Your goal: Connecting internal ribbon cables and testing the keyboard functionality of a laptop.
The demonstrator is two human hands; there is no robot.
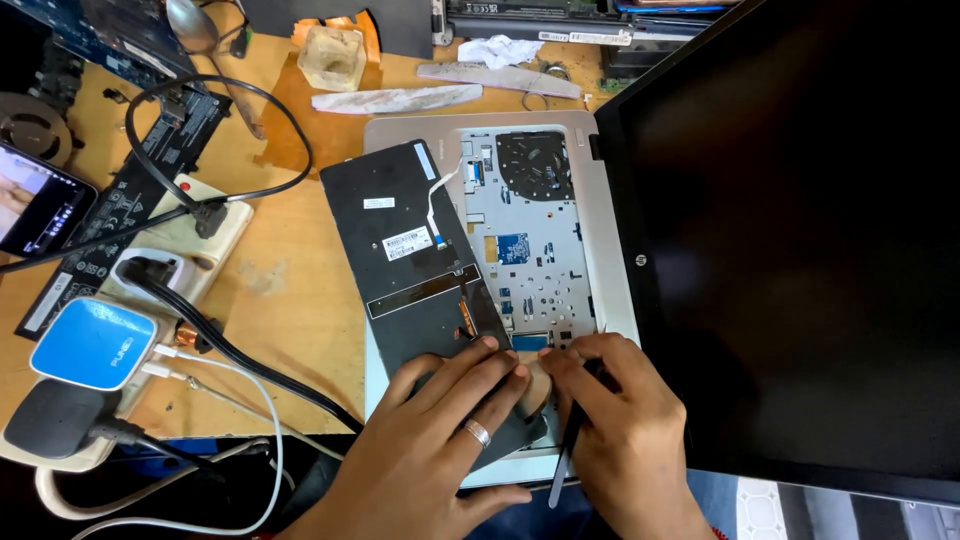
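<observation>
Keyboard [420, 255], face-down, long axis running away from both hands. Left hand [440, 440] flat on its near end, gripping nothing. Right hand [620, 420] just beside, pinching a thin black tool [566, 455].

The left hand [440, 440] covers the near end of the upturned keyboard [415, 260]. The right hand [620, 420] hides the black tool's [563, 462] tip. The phone [35, 200] is cut by the picture's left edge.

Your laptop's screen [800, 230] stands dark and blank at the right. Two white rectangular labels [407, 243] sit on the black back of the keyboard lying face down. At the far left, a phone screen [35, 205] glows, tilted. Beside it, a white label [45, 300] marks the end of the long black battery
</observation>
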